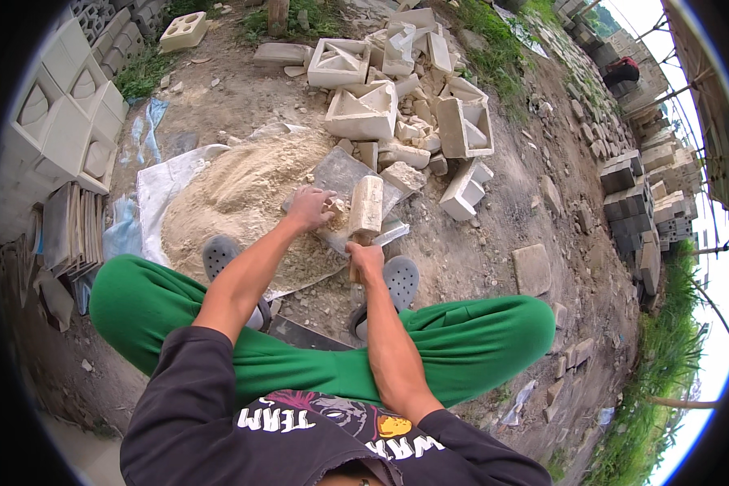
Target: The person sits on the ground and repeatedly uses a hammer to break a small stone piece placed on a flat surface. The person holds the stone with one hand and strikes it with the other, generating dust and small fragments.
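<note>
While a person sits with knees spread wide, seen from the head camera, the left hand (306, 208) lies low over pale crumbs (338, 220) on a grey slab (348, 172), its fingers half curled; whether they pinch a piece I cannot tell. The right hand (366, 259) is wrapped around the handle of a wooden mallet (367, 204), whose blocky head points away from the body, over the slab's right side; whether it touches the slab is hard to tell.

To the left of the slab, a heap of sandy powder (235, 198) spreads over a white sack (152, 193), close to the left hand. Beyond the slab, a pile of broken blocks (363, 113) closes off the far side, its nearest chunks just beside the slab. Grey shoes (402, 280) stand on either side of the work, and green trousers (486, 340) bound it left and right on the near side. A dark board (304, 332) lies between the shoes and the lap.

At the far left, pale blocks (61, 97) are stacked as a wall, with leaning sheets (77, 231) and blue plastic (124, 231) beside them. To the right, past a flat stone (532, 270), dirt ground (579, 316) strewn with small stones gives the widest room, running out to grass (668, 356) and stacked grey blocks (628, 198). Another person (622, 73) is at the upper right, well apart.
</note>
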Available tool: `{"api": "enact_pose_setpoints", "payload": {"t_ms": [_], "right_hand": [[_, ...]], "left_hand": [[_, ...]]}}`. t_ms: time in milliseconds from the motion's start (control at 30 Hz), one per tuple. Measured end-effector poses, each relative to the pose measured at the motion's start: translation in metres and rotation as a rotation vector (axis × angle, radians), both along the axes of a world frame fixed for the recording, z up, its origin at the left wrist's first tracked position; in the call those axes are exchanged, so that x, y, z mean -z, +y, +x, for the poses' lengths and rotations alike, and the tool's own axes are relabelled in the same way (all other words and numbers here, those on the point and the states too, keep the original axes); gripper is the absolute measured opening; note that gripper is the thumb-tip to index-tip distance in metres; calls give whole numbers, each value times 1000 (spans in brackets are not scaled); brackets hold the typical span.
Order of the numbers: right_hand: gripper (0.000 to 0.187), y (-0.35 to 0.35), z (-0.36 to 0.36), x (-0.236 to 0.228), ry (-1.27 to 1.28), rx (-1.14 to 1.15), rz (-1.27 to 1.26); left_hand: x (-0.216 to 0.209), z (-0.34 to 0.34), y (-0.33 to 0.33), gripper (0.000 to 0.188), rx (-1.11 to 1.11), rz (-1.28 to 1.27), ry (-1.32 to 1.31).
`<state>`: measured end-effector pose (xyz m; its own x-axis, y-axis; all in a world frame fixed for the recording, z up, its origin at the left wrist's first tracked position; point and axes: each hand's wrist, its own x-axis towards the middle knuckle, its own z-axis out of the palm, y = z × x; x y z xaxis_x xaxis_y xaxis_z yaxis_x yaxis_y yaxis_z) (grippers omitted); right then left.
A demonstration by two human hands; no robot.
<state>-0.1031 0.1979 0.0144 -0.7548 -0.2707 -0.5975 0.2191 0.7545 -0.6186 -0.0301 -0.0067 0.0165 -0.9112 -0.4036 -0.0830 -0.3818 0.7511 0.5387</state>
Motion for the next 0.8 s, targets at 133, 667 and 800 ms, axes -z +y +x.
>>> {"api": "enact_pose_setpoints", "payload": {"t_ms": [133, 667, 800], "right_hand": [[50, -8, -8, -41, 69, -38, -148], [42, -15, 21, -23, 133, -297, 92], [36, -23, 16, -42, 326, -245, -118]], "left_hand": [[-1, -2, 3, 40, 55, -45, -132], [30, 37, 6, 36, -339, 13, 295], [21, 39, 11, 35, -344, -1, 349]]}}
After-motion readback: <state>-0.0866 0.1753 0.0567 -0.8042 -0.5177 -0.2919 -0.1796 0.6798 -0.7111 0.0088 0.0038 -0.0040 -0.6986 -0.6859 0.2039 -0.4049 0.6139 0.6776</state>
